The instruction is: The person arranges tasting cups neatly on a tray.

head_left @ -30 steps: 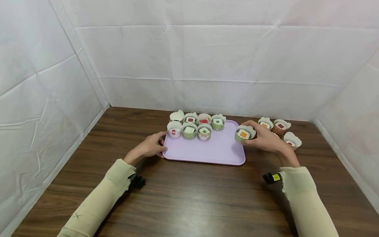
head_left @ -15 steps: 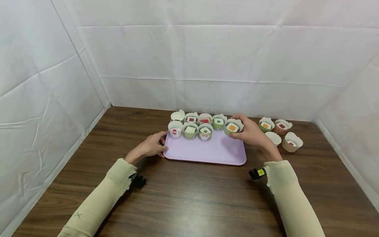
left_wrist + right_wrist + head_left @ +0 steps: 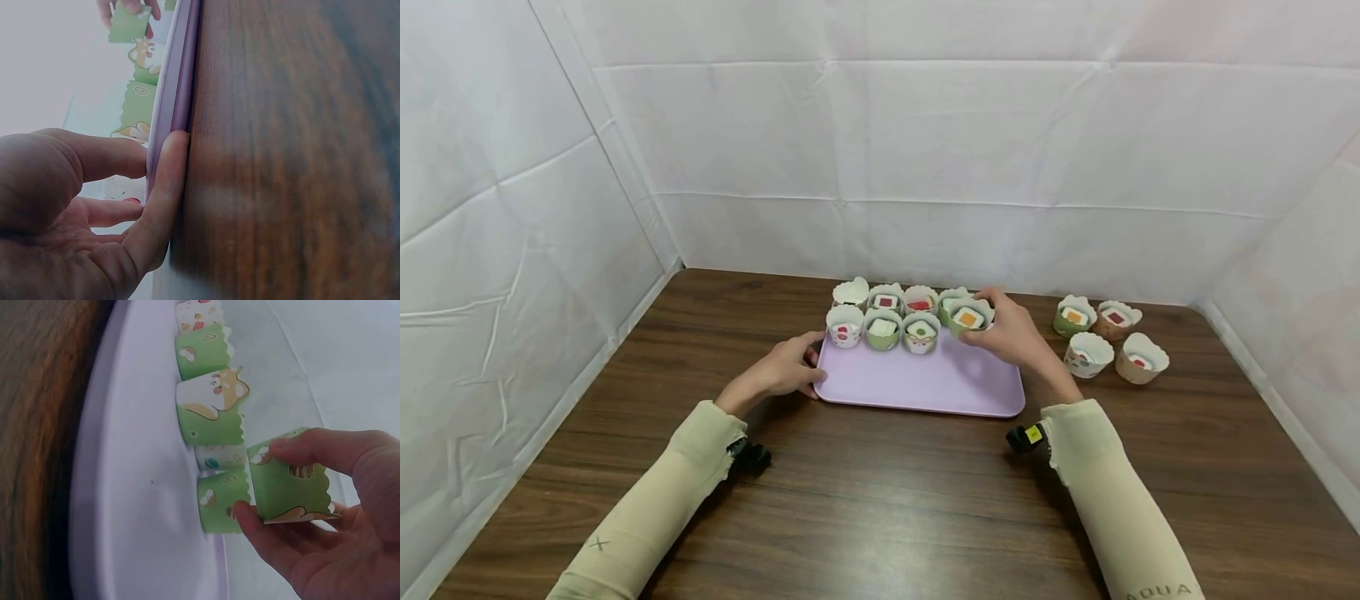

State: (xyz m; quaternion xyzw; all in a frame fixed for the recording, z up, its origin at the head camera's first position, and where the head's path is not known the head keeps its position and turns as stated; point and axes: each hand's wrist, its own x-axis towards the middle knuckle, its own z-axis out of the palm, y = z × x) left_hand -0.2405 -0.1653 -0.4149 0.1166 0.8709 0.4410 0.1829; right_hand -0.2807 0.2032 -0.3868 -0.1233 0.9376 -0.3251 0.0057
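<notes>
Left hand [image 3: 784, 367], fingers curled, pinches left rim of lilac rectangular tray [image 3: 910, 383]. Right hand [image 3: 1011, 331], partly closed, grips green scalloped paper cup [image 3: 278, 487] over tray's far side. There, seven patterned paper cups [image 3: 882, 340], two rows; four loose paper cups [image 3: 1088, 355] right of tray on brown wooden table [image 3: 865, 500].

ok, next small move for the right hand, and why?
Probably lower the held green cup onto the tray, just right of the animal-print cup in the front row. The right hand holds it above the tray, and the front row has three cups against four in the back row, leaving bare tray there.
</notes>
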